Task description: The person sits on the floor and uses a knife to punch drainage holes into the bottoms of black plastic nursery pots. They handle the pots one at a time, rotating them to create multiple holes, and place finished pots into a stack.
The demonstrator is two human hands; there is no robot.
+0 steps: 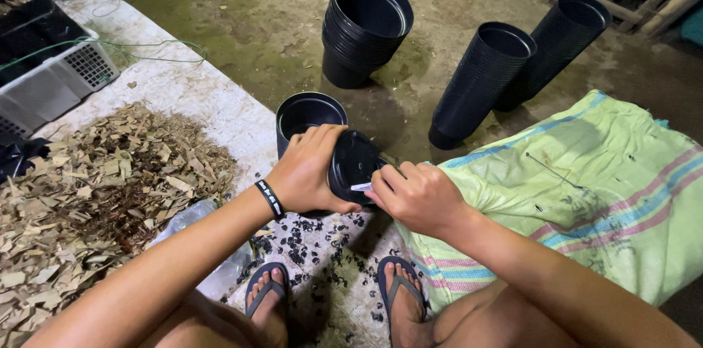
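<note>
Head view looks straight down on a person seated low, both feet in flip-flops at the bottom centre of the frame. The left hand [309, 171] is clasped around a black plastic pot [351, 165], which lies on its side just above the knees with its base turned toward the camera and its long axis running away toward the upper left. The right hand [417, 198] is closed on a small pale tool [362, 187], thin and hard to identify, whose tip rests against the lower edge of the pot's base. So the pot sits directly between the two hands, gripped from the left and worked from the right; the left hand carries it, and the right only touches it through the tool.

Just behind the held pot stands one open black pot [310, 115], upright. Farther up the frame are three stacks of nested pots: an upright stack [365, 26] at upper centre, and two tilted stacks [483, 81] [558, 44] leaning together at upper right. One green woven sack [586, 194] lies at the right, one heap of dry leaf litter [95, 194] at the left, one grey crate [58, 81] at the upper left. Small black plastic scraps [307, 242] lie scattered on the floor between the feet.
</note>
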